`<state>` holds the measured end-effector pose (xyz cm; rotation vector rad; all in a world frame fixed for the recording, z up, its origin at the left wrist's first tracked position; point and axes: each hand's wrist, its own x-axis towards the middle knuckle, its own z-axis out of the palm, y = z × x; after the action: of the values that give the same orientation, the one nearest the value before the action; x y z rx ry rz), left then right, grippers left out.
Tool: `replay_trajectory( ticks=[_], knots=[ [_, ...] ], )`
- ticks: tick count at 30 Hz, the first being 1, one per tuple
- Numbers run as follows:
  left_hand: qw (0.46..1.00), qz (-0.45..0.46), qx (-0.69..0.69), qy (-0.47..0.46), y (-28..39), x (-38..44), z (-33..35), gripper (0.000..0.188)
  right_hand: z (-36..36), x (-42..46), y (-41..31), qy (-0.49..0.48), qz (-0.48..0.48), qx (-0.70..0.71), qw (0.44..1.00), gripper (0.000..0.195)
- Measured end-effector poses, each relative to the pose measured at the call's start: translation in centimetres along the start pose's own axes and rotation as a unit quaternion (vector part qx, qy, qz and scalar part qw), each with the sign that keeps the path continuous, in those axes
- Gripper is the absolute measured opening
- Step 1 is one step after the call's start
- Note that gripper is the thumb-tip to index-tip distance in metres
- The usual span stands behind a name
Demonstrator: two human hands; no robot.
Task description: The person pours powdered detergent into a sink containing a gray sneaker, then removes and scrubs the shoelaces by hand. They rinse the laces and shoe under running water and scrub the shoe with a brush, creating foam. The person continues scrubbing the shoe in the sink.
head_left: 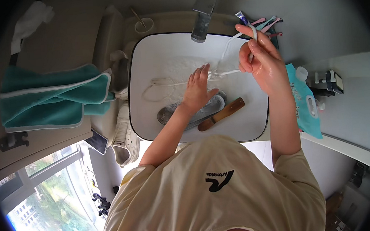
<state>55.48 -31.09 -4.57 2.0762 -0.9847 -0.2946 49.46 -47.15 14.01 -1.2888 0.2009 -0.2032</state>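
White shoelaces (176,83) lie in shallow, bubbly water in a white sink basin (144,56). My right hand (263,57), wet and raised over the basin's right side, grips part of a lace, which loops over its index finger and trails down to the water. Above the basin's middle, my left hand (199,90) is spread palm down beside the tangled laces; whether it touches them cannot be told. Partly under my left arm lie dark insoles (168,113). A brush with a wooden handle (227,110) rests to their right.
The faucet (202,23) overhangs the basin's far edge. White sneakers (124,136) and a phone (97,141) are at left, near a teal towel (57,102). Toothbrushes (267,24) and a toothpaste tube (242,18) lie at back right, above a turquoise pouch (305,106).
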Motion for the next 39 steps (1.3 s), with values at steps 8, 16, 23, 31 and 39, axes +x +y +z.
replay_trajectory(
  ticks=[8, 16, 23, 31, 39],
  knots=[
    [0.995, -0.092, 0.043, -0.014, -6.6, -0.6, 3.2, 0.014, 2.3, -2.2, -7.2, -0.068, -0.172, 0.019, 0.983, 0.04],
    [0.884, -0.244, -0.379, 0.122, -4.8, -3.7, -10.5, 0.019, -4.7, -0.5, -3.3, 0.015, -0.112, 0.055, 0.992, 0.034],
    [0.873, -0.231, -0.404, 0.142, -4.9, -5.1, -16.8, 0.018, -8.6, 1.9, 11.9, 0.206, 0.095, 0.068, 0.972, 0.022],
    [0.948, -0.301, -0.085, 0.049, -9.4, -4.7, -10.4, 0.022, -4.0, -0.3, 21.3, 0.1, 0.083, -0.68, 0.722, 0.041],
    [0.874, -0.195, 0.444, -0.024, -7.8, -3.9, -6.3, 0.07, -1.2, 1.8, 27.0, -0.056, -0.008, -0.774, 0.631, 0.032]
  ],
)
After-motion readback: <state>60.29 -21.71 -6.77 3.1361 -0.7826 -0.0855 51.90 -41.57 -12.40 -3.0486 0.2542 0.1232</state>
